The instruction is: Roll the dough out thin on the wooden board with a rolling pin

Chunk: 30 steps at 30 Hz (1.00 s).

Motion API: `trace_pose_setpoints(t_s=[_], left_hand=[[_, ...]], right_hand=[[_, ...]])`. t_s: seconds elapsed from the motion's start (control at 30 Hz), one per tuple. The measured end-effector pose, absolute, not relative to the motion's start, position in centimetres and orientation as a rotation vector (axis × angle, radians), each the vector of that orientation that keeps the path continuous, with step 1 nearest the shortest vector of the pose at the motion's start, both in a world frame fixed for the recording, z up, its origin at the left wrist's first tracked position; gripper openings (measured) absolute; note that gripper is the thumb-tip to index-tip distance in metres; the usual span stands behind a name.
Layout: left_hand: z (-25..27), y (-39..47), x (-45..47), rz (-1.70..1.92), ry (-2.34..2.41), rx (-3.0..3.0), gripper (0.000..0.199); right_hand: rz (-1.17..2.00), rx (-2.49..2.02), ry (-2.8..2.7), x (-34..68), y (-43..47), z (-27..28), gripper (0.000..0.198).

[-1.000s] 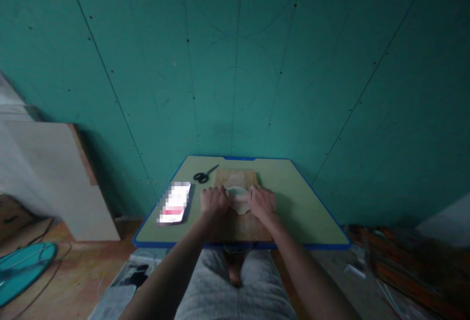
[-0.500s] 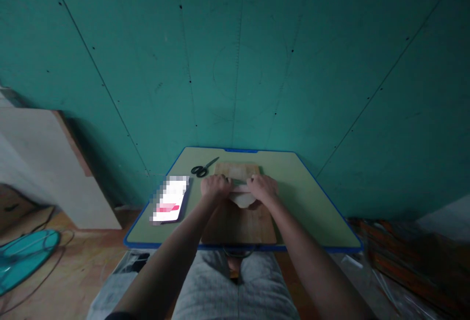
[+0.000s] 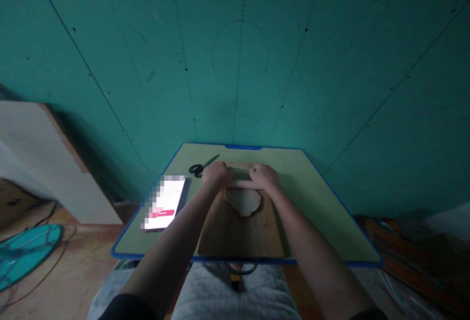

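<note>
A pale rolling pin (image 3: 243,184) lies crosswise over the far edge of a flattened piece of dough (image 3: 244,202). My left hand (image 3: 217,175) is closed around its left end, and my right hand (image 3: 265,177) grips the right end. Under the dough is a wooden cutting board (image 3: 240,239) with a rounded near side of the dough showing on it. The far part of the dough, behind the pin, is hidden from me.
Black-handled scissors (image 3: 200,167) lie left of my left hand. A phone or tablet with a lit, partly blurred screen (image 3: 165,202) rests on the blue-edged table (image 3: 323,222). Behind stands a green wall (image 3: 240,65); a pale panel (image 3: 47,163) leans at the left.
Both hands and the rolling pin have moved away from me, toward the board's far end, and more of the dough now shows in front of the pin. The view has shifted slightly.
</note>
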State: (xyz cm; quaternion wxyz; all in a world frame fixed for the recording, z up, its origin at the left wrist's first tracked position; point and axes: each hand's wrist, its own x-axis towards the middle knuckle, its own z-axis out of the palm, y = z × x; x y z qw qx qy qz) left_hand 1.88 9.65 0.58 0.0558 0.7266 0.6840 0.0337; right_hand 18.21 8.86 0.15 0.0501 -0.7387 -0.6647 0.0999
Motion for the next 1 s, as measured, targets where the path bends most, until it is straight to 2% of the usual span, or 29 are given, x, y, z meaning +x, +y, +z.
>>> trace_pose_setpoints(t_s=[0.5, 0.8, 0.9, 1.0], left_hand=[[0.0, 13.1, 2.1, 0.112, 2.121, 2.106, 0.040], [0.1, 12.0, 2.0, 0.095, 2.131, 2.172, 0.038], [0.2, 10.9, 2.0, 0.121, 2.182, 2.216, 0.041], [0.2, 9.7, 1.9, 0.149, 2.242, 2.207, 0.048]], right_hand=[[0.245, -2.267, -2.032, 18.5, 12.2, -0.3, 0.042], [0.254, -2.259, -2.029, 18.3, 11.2, -0.5, 0.041], [0.209, -2.233, -2.009, 18.3, 10.3, -0.5, 0.038], [0.153, -2.214, -1.944, 18.2, 9.4, -0.5, 0.044]])
